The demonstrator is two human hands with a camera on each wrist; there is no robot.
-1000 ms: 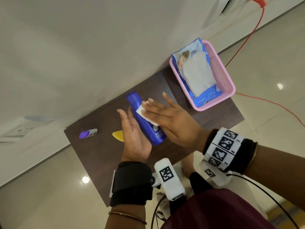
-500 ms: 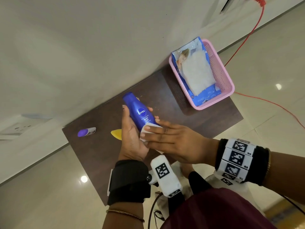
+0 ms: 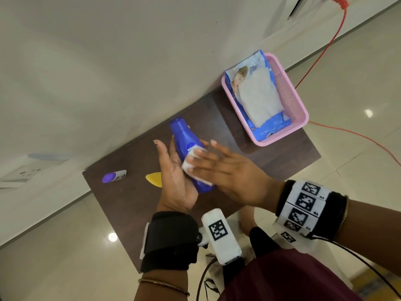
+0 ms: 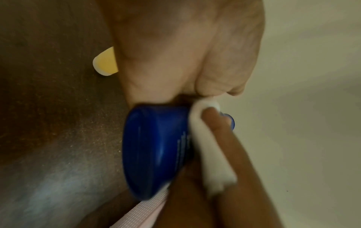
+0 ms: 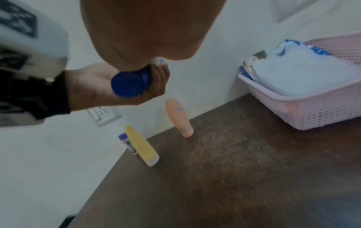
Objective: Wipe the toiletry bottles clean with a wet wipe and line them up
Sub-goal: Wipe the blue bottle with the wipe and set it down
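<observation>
A blue lotion bottle (image 3: 184,140) lies slanted above the table in my left hand (image 3: 171,164), thumb up beside it and fingers curled round its far side. My right hand (image 3: 219,166) lies flat across the bottle's lower half and presses a folded white wet wipe (image 3: 194,161) on it, just below the label. The left wrist view shows the bottle's base (image 4: 156,151) with the wipe (image 4: 210,154) against its side. On the table stand a peach tube (image 5: 178,118), a yellow tube (image 5: 141,145) and a small purple-capped bottle (image 5: 126,142).
A pink basket (image 3: 290,94) with a blue pack of wipes (image 3: 256,98) sits at the dark brown table's (image 3: 271,157) far right corner. A white wall runs along the table's back edge. A red cable (image 3: 321,55) trails over the floor to the right.
My right hand slid the wipe down the bottle, then back up towards the label. My left hand has kept hold of the bottle, which has turned label up.
</observation>
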